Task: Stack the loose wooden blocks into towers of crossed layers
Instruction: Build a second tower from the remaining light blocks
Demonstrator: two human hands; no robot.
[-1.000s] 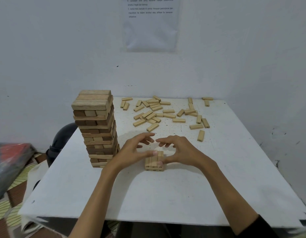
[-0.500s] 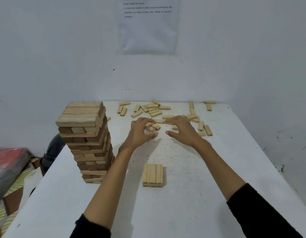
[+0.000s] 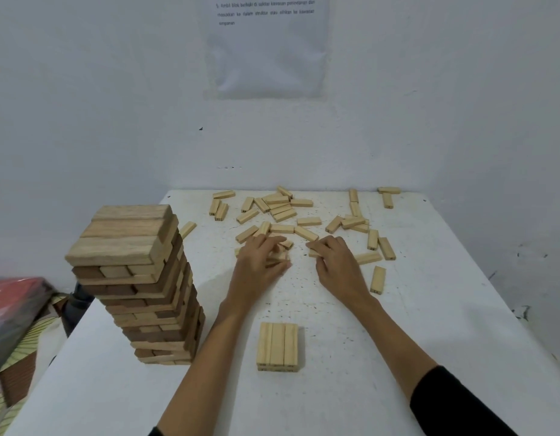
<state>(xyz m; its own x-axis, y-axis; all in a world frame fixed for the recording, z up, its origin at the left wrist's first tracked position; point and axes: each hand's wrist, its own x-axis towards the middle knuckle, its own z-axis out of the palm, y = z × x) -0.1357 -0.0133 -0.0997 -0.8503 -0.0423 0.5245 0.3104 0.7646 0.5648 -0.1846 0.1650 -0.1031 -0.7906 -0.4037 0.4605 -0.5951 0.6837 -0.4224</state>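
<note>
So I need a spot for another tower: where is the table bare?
Barest is the near right, between the right forearm and the table edge. Smaller: in front of the small stack. The far half is crowded: loose blocks around the left hand and right hand.

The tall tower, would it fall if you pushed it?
Probably yes. The tall tower looks uneven, with layers jutting sideways, so a nudge would likely topple it. It stands near the table edge, so pieces could drop off.

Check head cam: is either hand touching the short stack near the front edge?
No, the left hand and right hand are both among the loose blocks, well apart from the short stack.
</note>
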